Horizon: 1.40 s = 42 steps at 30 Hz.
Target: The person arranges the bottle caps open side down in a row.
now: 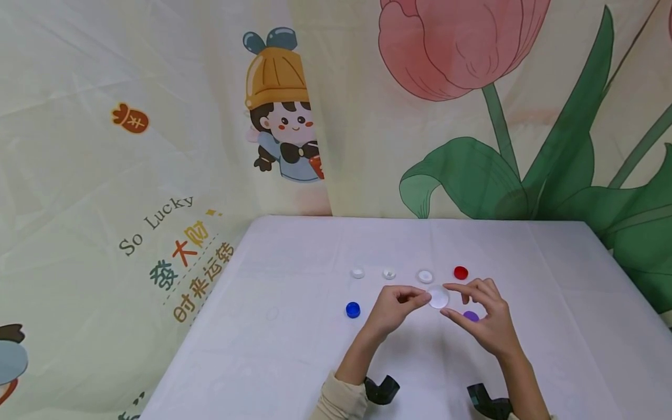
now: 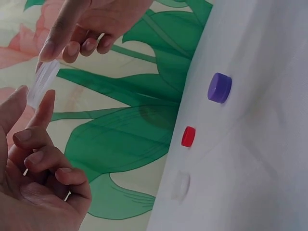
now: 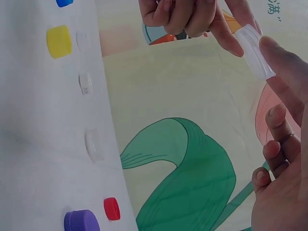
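Observation:
A round, whitish translucent bottle cap (image 1: 438,297) is held up above the table between both hands. My left hand (image 1: 397,307) pinches its left edge between thumb and index finger. On the other side, my right hand (image 1: 485,315) grips the rim, thumb at the lower edge and index finger at the upper. The right wrist view shows the ribbed side of the cap (image 3: 255,51) with the right thumb across it. A purple cap (image 1: 471,315) lies on the table behind the right hand, and a red cap (image 1: 460,272) farther back.
On the white-covered table (image 1: 252,361), three whitish caps, one of them a clear-rimmed cap (image 1: 425,276), line up with the red one. A blue cap (image 1: 353,310) lies left of the hands. The yellow cap (image 3: 59,41) shows only in the right wrist view. A printed curtain hangs behind.

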Each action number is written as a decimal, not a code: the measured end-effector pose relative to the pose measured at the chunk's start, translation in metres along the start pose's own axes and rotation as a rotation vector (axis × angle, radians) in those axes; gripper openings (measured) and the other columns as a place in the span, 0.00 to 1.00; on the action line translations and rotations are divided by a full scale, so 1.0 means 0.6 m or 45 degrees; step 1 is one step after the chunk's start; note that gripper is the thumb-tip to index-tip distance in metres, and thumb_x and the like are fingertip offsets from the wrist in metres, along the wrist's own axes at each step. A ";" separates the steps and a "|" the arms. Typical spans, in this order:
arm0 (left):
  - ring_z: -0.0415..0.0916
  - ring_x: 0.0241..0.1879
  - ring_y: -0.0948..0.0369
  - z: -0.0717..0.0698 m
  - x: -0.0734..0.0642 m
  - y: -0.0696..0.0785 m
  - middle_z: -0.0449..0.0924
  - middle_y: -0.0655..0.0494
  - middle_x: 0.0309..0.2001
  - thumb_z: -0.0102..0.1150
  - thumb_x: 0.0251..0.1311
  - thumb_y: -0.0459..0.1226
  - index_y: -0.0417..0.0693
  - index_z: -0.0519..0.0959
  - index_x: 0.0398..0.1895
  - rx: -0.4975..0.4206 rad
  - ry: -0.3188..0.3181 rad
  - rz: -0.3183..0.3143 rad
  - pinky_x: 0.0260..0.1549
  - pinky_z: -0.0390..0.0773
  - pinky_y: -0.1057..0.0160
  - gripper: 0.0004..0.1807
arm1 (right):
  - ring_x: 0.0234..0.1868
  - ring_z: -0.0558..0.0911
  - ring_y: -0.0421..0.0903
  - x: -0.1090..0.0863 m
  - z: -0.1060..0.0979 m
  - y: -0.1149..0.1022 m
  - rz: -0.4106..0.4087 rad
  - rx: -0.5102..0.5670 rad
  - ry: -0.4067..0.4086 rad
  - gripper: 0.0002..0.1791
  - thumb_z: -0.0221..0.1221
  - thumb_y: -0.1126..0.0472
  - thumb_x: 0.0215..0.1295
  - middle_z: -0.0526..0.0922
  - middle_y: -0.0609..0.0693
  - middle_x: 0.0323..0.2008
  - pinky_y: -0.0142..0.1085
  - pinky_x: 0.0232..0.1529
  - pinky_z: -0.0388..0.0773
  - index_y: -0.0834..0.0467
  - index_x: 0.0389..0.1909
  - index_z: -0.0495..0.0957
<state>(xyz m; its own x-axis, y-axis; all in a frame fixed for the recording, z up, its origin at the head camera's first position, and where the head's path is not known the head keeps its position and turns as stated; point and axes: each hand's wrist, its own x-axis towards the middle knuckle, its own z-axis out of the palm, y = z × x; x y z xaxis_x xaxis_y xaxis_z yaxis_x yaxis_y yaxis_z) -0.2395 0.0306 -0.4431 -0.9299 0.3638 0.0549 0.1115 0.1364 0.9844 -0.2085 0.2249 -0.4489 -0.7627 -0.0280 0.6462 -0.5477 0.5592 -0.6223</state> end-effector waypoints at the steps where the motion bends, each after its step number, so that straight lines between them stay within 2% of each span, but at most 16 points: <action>1: 0.71 0.28 0.62 0.000 0.000 0.001 0.80 0.51 0.31 0.59 0.54 0.45 0.47 0.83 0.35 0.006 0.009 0.000 0.28 0.71 0.69 0.13 | 0.33 0.64 0.37 0.001 0.000 0.000 0.001 -0.003 -0.001 0.26 0.74 0.60 0.33 0.69 0.38 0.25 0.29 0.25 0.66 0.48 0.41 0.81; 8: 0.66 0.22 0.66 0.001 -0.001 0.003 0.73 0.58 0.20 0.60 0.52 0.47 0.50 0.84 0.34 0.083 0.076 -0.002 0.19 0.64 0.71 0.13 | 0.33 0.65 0.37 0.001 0.003 -0.003 0.030 -0.021 -0.021 0.26 0.74 0.58 0.34 0.70 0.37 0.25 0.30 0.27 0.67 0.47 0.41 0.81; 12: 0.64 0.20 0.66 0.002 0.000 0.000 0.71 0.57 0.18 0.61 0.51 0.47 0.50 0.84 0.34 0.139 0.118 0.028 0.15 0.61 0.72 0.13 | 0.33 0.64 0.35 0.002 0.005 -0.001 0.044 -0.025 -0.030 0.25 0.73 0.58 0.36 0.70 0.36 0.25 0.30 0.28 0.67 0.47 0.42 0.80; 16: 0.62 0.17 0.68 0.002 -0.001 0.003 0.68 0.59 0.16 0.62 0.51 0.45 0.49 0.84 0.34 0.217 0.164 0.093 0.13 0.59 0.73 0.12 | 0.32 0.64 0.35 0.002 0.007 0.001 0.047 -0.018 -0.021 0.22 0.71 0.62 0.39 0.71 0.36 0.24 0.29 0.29 0.66 0.48 0.41 0.81; 19: 0.59 0.16 0.69 0.000 -0.009 0.022 0.66 0.58 0.14 0.63 0.51 0.41 0.44 0.84 0.34 0.276 0.184 0.201 0.13 0.58 0.73 0.11 | 0.31 0.64 0.35 0.001 0.010 0.003 0.059 -0.014 -0.005 0.19 0.69 0.65 0.42 0.72 0.38 0.24 0.28 0.30 0.66 0.48 0.39 0.81; 23: 0.57 0.15 0.70 -0.003 -0.020 0.044 0.65 0.53 0.13 0.63 0.50 0.36 0.39 0.83 0.33 0.319 0.184 0.372 0.13 0.57 0.73 0.10 | 0.30 0.65 0.36 -0.002 0.013 0.006 0.126 -0.008 -0.002 0.12 0.65 0.66 0.48 0.72 0.39 0.23 0.29 0.29 0.65 0.51 0.35 0.82; 28: 0.57 0.15 0.71 -0.006 -0.010 0.020 0.65 0.56 0.13 0.65 0.48 0.38 0.42 0.84 0.34 0.405 0.209 0.557 0.13 0.59 0.74 0.11 | 0.30 0.65 0.38 -0.003 0.015 0.007 0.234 0.003 -0.066 0.04 0.61 0.63 0.54 0.74 0.40 0.23 0.30 0.27 0.65 0.56 0.31 0.82; 31: 0.59 0.16 0.72 -0.009 0.001 -0.001 0.66 0.61 0.13 0.65 0.48 0.42 0.48 0.84 0.35 0.505 0.232 0.647 0.13 0.60 0.76 0.12 | 0.30 0.65 0.37 -0.002 0.016 0.004 0.273 0.007 -0.108 0.05 0.60 0.61 0.57 0.75 0.41 0.25 0.29 0.25 0.67 0.56 0.31 0.83; 35: 0.60 0.17 0.72 -0.014 0.004 -0.006 0.68 0.64 0.14 0.63 0.49 0.44 0.51 0.84 0.37 0.632 0.232 0.782 0.15 0.61 0.78 0.12 | 0.29 0.65 0.36 -0.001 0.016 0.001 0.290 0.005 -0.133 0.06 0.59 0.60 0.58 0.75 0.42 0.26 0.30 0.23 0.69 0.57 0.30 0.83; 42: 0.59 0.18 0.73 -0.020 0.003 -0.005 0.67 0.66 0.14 0.63 0.49 0.45 0.53 0.84 0.38 0.753 0.204 0.870 0.18 0.60 0.81 0.13 | 0.28 0.65 0.37 -0.002 0.016 -0.002 0.306 0.029 -0.180 0.07 0.60 0.58 0.57 0.74 0.41 0.24 0.29 0.22 0.69 0.56 0.32 0.83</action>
<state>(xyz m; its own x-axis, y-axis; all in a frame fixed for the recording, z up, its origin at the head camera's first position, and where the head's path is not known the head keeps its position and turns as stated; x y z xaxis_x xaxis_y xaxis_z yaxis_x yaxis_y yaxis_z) -0.2459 0.0200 -0.4438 -0.6283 0.4131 0.6593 0.7752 0.4042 0.4855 -0.2101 0.2159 -0.4532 -0.9113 -0.0128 0.4116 -0.3514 0.5454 -0.7610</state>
